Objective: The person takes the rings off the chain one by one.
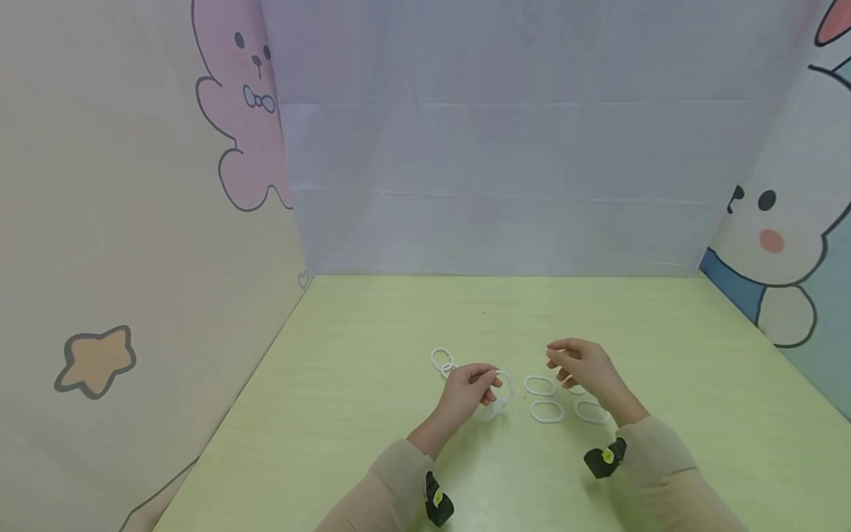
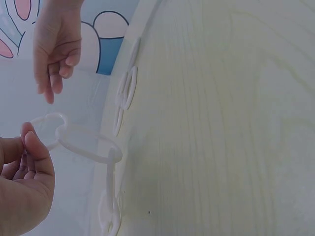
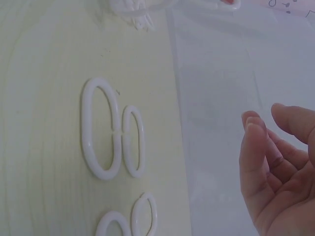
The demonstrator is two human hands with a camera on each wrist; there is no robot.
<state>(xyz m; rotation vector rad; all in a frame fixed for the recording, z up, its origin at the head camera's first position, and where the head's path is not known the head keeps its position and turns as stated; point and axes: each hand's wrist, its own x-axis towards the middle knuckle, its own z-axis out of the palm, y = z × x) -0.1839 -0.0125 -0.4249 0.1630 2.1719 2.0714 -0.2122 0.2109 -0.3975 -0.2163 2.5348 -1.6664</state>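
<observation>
My left hand (image 1: 467, 388) pinches a white plastic chain link (image 2: 64, 119) between thumb and fingertips, raised above the table. More joined links (image 2: 81, 152) hang from it and run down to the tabletop. Left of that hand, linked white ovals (image 1: 433, 357) lie on the table, partly covered by the hand. My right hand (image 1: 583, 363) hovers over the loose links, fingers loosely bent and nothing between them. Several separate oval links (image 3: 87, 130) lie flat below it, one partly hidden by the hand in the head view. A small gap shows in one link's side.
The pale green wood-grain table (image 1: 372, 325) meets a plain pale curtain (image 1: 505, 148) at the back. Cartoon-printed cloth walls (image 1: 146, 244) flank it left and right. Each wrist carries a small black camera (image 1: 603, 459).
</observation>
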